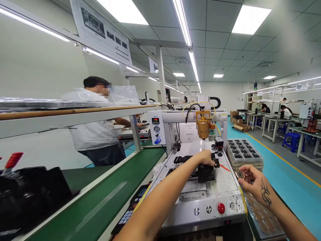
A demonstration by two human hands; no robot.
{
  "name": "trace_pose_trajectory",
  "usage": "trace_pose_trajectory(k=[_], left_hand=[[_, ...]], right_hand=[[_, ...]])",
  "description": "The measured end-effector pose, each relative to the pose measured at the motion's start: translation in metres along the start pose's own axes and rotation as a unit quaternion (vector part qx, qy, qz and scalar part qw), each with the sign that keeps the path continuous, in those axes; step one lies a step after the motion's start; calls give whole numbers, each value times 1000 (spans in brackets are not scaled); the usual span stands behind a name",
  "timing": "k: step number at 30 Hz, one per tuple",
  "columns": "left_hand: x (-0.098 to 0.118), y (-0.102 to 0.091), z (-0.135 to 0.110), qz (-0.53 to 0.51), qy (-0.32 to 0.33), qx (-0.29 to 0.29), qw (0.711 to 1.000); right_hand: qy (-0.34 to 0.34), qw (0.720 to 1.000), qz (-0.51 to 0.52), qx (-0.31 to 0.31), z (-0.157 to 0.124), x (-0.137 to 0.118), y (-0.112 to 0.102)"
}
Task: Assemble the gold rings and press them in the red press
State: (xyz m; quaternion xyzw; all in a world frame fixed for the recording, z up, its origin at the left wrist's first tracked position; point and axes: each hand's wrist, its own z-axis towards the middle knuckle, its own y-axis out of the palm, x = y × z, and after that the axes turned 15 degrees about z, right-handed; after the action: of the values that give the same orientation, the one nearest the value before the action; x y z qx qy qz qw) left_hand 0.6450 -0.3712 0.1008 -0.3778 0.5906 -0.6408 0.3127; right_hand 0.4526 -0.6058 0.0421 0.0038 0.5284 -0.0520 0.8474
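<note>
My left hand point(206, 158) reaches across the white machine bed point(225, 182) to the right end of a black fixture point(204, 174). Its fingers are closed near a small dark part there; what they grip is mostly hidden. An orange stick point(225, 168) juts out beside them. At the bed's right edge, my right hand point(254, 184) pinches a round copper-coloured disc point(240, 173) between thumb and fingers. Below that hand lies a clear plastic tray point(272, 231) of similar round copper-coloured pieces. A gold dispensing head point(203, 127) hangs above the fixture.
Stacked clear trays of black parts point(244, 150) stand right of the machine. A green conveyor belt point(100, 201) runs along the left, with a keypad unit point(130, 209) beside it. The front panel carries a red button point(221, 208). A co-worker point(95, 124) stands beyond the shelf.
</note>
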Motion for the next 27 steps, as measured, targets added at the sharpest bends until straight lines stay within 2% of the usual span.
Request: trace_pose_trajectory(k=[3,7,12,15,18,21,27], left_hand=[[0,-5,-17,-48,-5,30,998],[-4,-26,-49,-125,11,108,986],[-1,-50,-108,-195,44,162,966],[-1,-57,-150,-208,41,177,961],[-4,-59,-190,-197,21,188,962],[-9,-57,-221,-184,6,190,964],[-14,-44,-264,-173,2,215,961]], right_hand=[[-23,998,-15,-49,26,14,15],[-33,993,-55,-97,68,30,36],[8,978,-109,-178,129,54,67],[47,957,-143,-249,153,64,75],[53,937,-167,-303,161,64,73],[39,928,-183,-323,163,61,70],[-9,934,-220,-282,155,71,80]])
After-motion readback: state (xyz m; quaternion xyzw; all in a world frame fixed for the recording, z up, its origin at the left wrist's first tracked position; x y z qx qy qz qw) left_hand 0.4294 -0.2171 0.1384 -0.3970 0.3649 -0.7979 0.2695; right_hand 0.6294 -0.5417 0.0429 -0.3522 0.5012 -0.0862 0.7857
